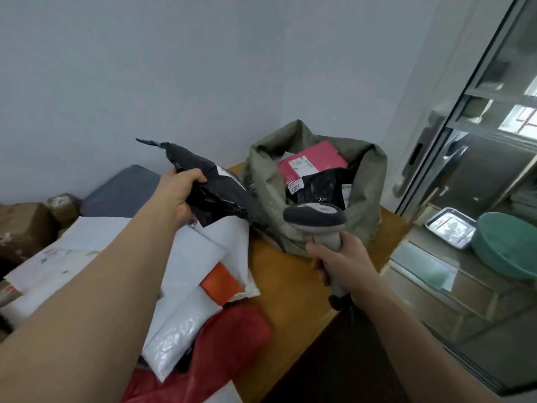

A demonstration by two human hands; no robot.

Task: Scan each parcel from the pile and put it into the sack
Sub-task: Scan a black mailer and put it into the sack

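My left hand (180,193) grips a black plastic parcel (220,193) with a white label and holds it in the air just left of the sack. The olive-green sack (270,196) stands open on the wooden table; a pink parcel (313,161) and a black parcel (322,187) lie inside it. My right hand (340,263) holds a grey handheld scanner (316,216) by its handle, head up, in front of the sack. The pile of parcels (191,263), white, orange and red, lies on the table at the left under my left arm.
The wooden table (284,286) ends at the right near a glass sliding door (465,141). Behind the glass sit a green basin (505,242) and a metal tray (450,228). Cardboard boxes (26,225) stand at the far left. A blank wall rises behind.
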